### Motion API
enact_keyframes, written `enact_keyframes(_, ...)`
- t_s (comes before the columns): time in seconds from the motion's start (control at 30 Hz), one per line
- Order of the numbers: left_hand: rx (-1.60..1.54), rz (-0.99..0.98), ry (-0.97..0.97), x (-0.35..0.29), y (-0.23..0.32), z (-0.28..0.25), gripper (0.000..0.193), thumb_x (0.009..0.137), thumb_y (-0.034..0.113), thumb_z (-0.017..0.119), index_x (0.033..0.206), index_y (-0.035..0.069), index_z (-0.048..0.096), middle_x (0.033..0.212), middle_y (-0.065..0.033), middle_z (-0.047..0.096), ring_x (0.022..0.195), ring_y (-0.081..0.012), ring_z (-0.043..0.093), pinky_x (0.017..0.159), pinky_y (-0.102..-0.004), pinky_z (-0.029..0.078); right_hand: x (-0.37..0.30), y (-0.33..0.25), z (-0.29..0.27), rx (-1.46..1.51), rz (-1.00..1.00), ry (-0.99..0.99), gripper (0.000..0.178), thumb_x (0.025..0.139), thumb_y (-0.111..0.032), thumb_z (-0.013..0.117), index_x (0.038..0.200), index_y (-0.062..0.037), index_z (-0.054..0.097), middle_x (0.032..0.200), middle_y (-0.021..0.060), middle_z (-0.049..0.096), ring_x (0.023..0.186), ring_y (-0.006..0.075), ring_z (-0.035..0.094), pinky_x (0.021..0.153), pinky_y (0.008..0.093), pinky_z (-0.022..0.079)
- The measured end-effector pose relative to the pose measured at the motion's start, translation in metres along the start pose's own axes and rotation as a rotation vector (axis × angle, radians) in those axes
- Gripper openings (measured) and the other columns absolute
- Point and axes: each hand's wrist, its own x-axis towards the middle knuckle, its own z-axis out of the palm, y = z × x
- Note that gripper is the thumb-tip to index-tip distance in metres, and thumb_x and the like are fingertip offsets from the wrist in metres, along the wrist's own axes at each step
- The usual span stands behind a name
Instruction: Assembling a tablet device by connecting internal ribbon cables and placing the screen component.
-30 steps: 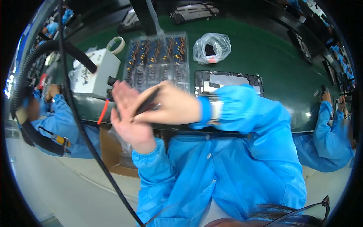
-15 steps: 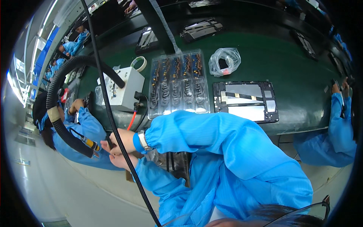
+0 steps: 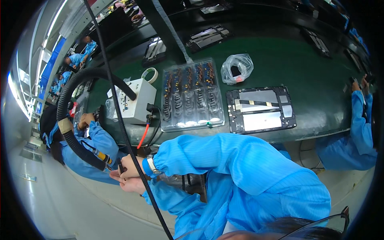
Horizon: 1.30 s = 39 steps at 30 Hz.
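Both my hands are at the left, by the open end of a black corrugated hose [image 3: 66, 105] that carries a yellow-banded fitting [image 3: 103, 156]. My right hand [image 3: 131, 167], with a metal-banded watch [image 3: 152, 164] on its wrist, is closed on a slim dark tool [image 3: 120, 165] whose kind I cannot make out. Just below it, my left hand [image 3: 133, 185] is turned palm up, its fingers stretched toward the hose end. Whether a small part lies on those fingers is too small to tell. A thin black cable [image 3: 116, 96] crosses in front of the hands.
On the green bench stand a white box [image 3: 138, 100], a tape roll [image 3: 150, 75], a clear tray [image 3: 193, 127] of small parts, a bagged coil [image 3: 237, 68] and an opened tablet housing [image 3: 262, 121]. A co-worker [image 3: 90, 148] sits at left, another person's sleeve [image 3: 344, 148] at right.
My hands have shifted slightly, and the fingers are now right at the hose end. The view has tilted a little, moving the bench things down in the picture.
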Motion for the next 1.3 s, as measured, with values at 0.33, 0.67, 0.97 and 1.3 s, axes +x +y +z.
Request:
enact_keyframes(0.33,-0.028,-0.012,-0.137,0.021,0.012,-0.023,0.049,0.093,0.027,0.019,0.13,-0.001,0.035,0.133,-0.0135,0.041,0.122,-0.0239,0.04,0.106,-0.0379,0.027,-0.002,0.046,0.039,0.979,0.401,-0.027,0.021,0.081,-0.022,0.063,0.09,-0.0025,0.063,0.079,0.0054,0.064,0.063,0.0124,0.059,0.051,0.025,0.046)
enact_keyframes(0.67,0.514,0.011,-0.359,0.012,0.016,-0.035,0.051,0.095,0.037,0.028,0.123,-0.004,0.041,0.124,-0.0182,0.046,0.116,-0.0266,0.045,0.096,-0.0361,0.037,0.006,0.07,0.076,1.544,0.797,-0.116,0.026,0.087,-0.036,0.054,0.093,-0.0129,0.061,0.084,-0.0062,0.064,0.041,0.0033,0.019,0.039,0.0209,0.017)
enact_keyframes(0.97,0.482,-0.003,-0.299,-0.044,-0.005,-0.017,0.043,0.092,0.031,0.036,0.119,-0.001,0.044,0.108,-0.0148,0.051,0.101,-0.0248,0.051,0.085,-0.0344,0.044,-0.084,0.027,-0.012,1.972,0.444,-0.07,0.019,0.093,-0.018,0.045,0.105,-0.0054,0.052,0.083,0.0038,0.057,0.042,0.001,0.028,0.041,0.0146,0.026)
enact_keyframes(1.3,0.568,-0.282,-1.452,-0.149,-0.051,0.056,0.03,0.084,0.001,0.043,0.112,-0.004,0.051,0.104,-0.0149,0.057,0.098,-0.0233,0.056,0.09,-0.0347,0.041,-0.295,-0.07,-0.198,0.399,-0.284,0.895,0.019,0.082,-0.007,0.057,0.099,0.0015,0.057,0.094,0.0126,0.061,0.091,0.0204,0.059,0.082,0.0317,0.047)
